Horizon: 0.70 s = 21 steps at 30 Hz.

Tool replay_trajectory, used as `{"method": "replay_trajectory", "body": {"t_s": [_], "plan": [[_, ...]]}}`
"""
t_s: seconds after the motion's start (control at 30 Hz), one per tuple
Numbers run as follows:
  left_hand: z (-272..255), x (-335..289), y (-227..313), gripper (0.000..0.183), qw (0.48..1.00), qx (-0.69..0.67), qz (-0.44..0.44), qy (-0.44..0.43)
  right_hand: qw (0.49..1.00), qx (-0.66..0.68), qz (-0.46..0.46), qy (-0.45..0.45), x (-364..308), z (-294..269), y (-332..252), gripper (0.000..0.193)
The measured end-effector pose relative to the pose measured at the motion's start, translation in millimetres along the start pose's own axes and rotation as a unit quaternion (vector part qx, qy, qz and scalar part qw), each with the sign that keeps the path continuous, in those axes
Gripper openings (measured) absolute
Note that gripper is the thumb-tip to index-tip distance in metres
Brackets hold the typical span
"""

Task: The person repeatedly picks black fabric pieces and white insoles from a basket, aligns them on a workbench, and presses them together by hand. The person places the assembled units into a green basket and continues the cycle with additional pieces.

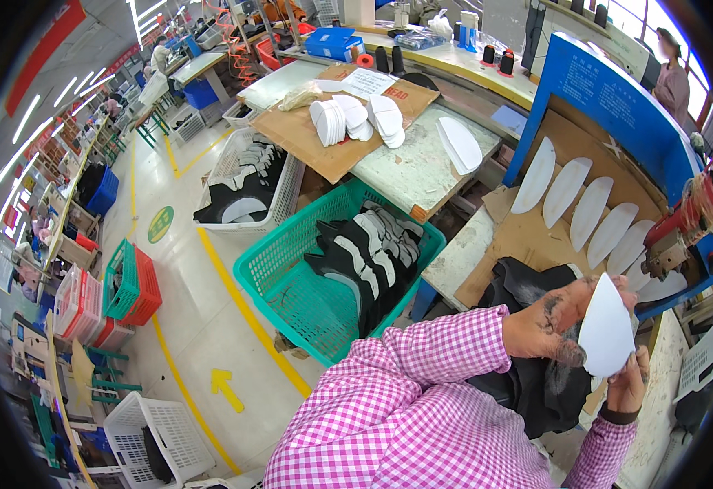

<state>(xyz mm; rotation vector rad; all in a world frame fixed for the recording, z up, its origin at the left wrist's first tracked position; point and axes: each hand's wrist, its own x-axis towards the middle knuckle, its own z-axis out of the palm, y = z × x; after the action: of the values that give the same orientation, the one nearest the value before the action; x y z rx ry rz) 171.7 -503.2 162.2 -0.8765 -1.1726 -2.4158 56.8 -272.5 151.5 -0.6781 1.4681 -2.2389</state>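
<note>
Both hands are up at the right, and here's the white piece (pixel 607 330), pale and curved to a point, held between them above the dark cloth (pixel 527 391). The left hand (pixel 544 318) comes in from the side, its grip clamped on the piece, thumb by the near edge and fingers partly hidden behind. The right hand (pixel 632 379) has its grip closed at the lower edge; how its hidden fingers press, I cannot tell. Two points of hold, presumably, so a thin, floppy-looking shape stays flat and doesn't swing round.

Just behind, look at that row of white shapes (pixel 567 191)! They stand tilted, side by side, against the cardboard backing of the blue stand (pixel 625 90), fanned out probably so that each comes away singly. The red machine part (pixel 686 220) sits close beside the right end of the row.

Over on the worktop (pixel 405 175), more white stacks (pixel 344 122) rest on a cardboard sheet (pixel 279 130), sorted into bunches, which seems a way of keeping count and keeping them clean. And down below, the green basket (pixel 271 306) carries black-and-grey pieces (pixel 364 261) overlapped in a line, nested, I'd judge, to save room and avoid creasing.
</note>
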Motion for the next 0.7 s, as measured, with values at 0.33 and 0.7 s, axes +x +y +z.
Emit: {"method": "replay_trajectory", "body": {"t_s": [0.33, 0.7], "plan": [[-29, 1, 27, 0.079, 0.844, 0.532, 0.065, -0.024, 0.963, -0.244, 0.115, -0.001, 25, 23, -7, 0.022], [-3, 25, -1, 0.059, 0.616, 0.779, -0.038, -0.108, 0.946, -0.301, 0.063, -0.102, 26, 42, -12, 0.022]]}}
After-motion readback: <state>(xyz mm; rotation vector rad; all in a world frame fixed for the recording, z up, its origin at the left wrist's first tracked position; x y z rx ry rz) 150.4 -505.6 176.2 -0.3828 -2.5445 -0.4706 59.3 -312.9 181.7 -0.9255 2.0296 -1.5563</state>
